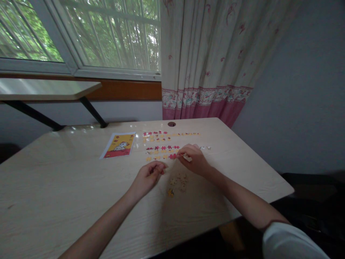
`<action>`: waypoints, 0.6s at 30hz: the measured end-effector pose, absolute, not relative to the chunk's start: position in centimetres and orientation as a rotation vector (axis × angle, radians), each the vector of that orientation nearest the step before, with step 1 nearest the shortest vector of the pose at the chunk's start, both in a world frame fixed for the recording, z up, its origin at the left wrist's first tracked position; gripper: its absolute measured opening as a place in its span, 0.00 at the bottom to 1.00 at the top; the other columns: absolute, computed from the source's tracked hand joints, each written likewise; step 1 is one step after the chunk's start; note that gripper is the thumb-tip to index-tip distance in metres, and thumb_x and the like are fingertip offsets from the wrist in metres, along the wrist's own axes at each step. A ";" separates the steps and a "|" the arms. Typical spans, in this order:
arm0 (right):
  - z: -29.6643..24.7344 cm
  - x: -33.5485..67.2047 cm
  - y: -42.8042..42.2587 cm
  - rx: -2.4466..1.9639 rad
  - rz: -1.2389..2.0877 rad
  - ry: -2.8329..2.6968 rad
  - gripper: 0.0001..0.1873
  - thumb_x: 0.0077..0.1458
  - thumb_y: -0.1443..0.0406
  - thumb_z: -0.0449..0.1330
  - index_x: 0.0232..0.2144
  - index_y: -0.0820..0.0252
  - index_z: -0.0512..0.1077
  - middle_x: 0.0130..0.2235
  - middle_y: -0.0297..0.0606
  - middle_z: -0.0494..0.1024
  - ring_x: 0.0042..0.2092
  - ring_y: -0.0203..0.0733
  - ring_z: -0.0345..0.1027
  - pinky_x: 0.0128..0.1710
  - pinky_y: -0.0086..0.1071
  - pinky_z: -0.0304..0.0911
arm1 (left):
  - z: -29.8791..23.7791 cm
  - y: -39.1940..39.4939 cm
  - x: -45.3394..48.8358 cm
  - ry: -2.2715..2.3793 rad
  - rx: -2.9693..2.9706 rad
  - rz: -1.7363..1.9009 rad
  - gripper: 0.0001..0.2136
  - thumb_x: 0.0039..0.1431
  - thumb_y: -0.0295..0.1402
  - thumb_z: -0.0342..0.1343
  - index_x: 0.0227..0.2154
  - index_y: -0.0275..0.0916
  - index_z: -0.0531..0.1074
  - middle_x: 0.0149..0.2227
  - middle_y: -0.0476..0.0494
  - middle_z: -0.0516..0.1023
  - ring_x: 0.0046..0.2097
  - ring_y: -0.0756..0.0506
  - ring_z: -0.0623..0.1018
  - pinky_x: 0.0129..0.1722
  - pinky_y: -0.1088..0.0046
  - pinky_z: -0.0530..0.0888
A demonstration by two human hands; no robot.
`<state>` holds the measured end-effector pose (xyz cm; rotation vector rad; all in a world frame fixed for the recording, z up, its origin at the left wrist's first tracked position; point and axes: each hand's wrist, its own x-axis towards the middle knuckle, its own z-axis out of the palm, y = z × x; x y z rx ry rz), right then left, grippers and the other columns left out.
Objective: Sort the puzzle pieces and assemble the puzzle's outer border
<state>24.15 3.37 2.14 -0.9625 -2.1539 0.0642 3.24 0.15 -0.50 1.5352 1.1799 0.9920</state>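
The person's left hand (151,173) is just above or on the pale wooden bench (81,190), its thumb pressed against the curled fingers. A small reddish bit shows at the fingertips, too small to tell whether it is a piece being held. The right hand (194,158) is at the near end of the puzzle rows, thumb and forefinger brought close together in a pinch beside the red pieces (173,156); whether a piece is between them cannot be told.

The puzzle pieces lie on the bench in two groups of rows. In the far group, a row of red pieces (155,133) runs above yellow pieces (151,139). In the near group, another red row (162,148) lies above two mostly yellow rows, the lowest ending in red by the right hand. Beyond that hand, to the right, lie small whitish pieces (208,147). Nearer the person, between the forearms, is a loose cluster of pale pieces (183,181), with a yellow piece with dark marks (170,192) at its near left edge.

Left of the rows lies a printed sheet (119,145), showing a white animal on yellow and red. A round dark hole (171,124) is near the bench's far edge. A raised shelf (48,89) stands at far left on dark supports, below a barred window (113,36); a flowered curtain (205,54) hangs beside it.
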 end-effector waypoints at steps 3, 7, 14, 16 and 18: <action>2.7 25.8 4.7 -1.022 -0.078 -1.971 0.10 0.57 0.61 0.53 0.29 0.58 0.71 0.31 0.37 0.75 0.34 0.37 0.66 0.38 0.33 0.55 | 0.1 -0.1 3.2 1.198 1.629 0.926 0.12 0.54 0.39 0.51 0.27 0.36 0.72 0.24 0.47 0.71 0.26 0.49 0.67 0.25 0.77 0.62; 2.6 27.8 6.3 -1.069 -0.182 -1.819 0.11 0.56 0.59 0.54 0.29 0.58 0.72 0.31 0.39 0.74 0.32 0.38 0.65 0.37 0.33 0.57 | 0.7 -0.7 3.2 1.190 1.812 0.815 0.10 0.54 0.37 0.51 0.27 0.36 0.72 0.20 0.50 0.67 0.23 0.51 0.63 0.22 0.78 0.59; 2.3 28.3 6.6 -1.045 -0.209 -1.819 0.12 0.57 0.59 0.54 0.30 0.58 0.74 0.30 0.39 0.75 0.32 0.38 0.65 0.39 0.34 0.57 | 0.6 -0.8 3.2 1.188 1.953 0.726 0.10 0.56 0.35 0.49 0.28 0.37 0.73 0.20 0.51 0.66 0.22 0.51 0.63 0.21 0.78 0.57; 2.3 28.2 6.6 -1.060 -0.193 -1.824 0.12 0.56 0.58 0.54 0.30 0.58 0.74 0.31 0.39 0.75 0.33 0.38 0.65 0.39 0.34 0.57 | 0.5 -0.8 3.1 1.187 1.961 0.726 0.10 0.56 0.35 0.49 0.28 0.37 0.73 0.20 0.51 0.67 0.22 0.51 0.63 0.21 0.78 0.57; 2.2 28.1 6.9 -1.103 -0.148 -1.829 0.11 0.56 0.59 0.55 0.30 0.58 0.74 0.32 0.38 0.75 0.33 0.38 0.65 0.39 0.33 0.56 | 0.3 -0.7 3.1 1.185 1.971 0.724 0.10 0.56 0.35 0.49 0.28 0.38 0.73 0.20 0.51 0.67 0.22 0.51 0.63 0.22 0.78 0.58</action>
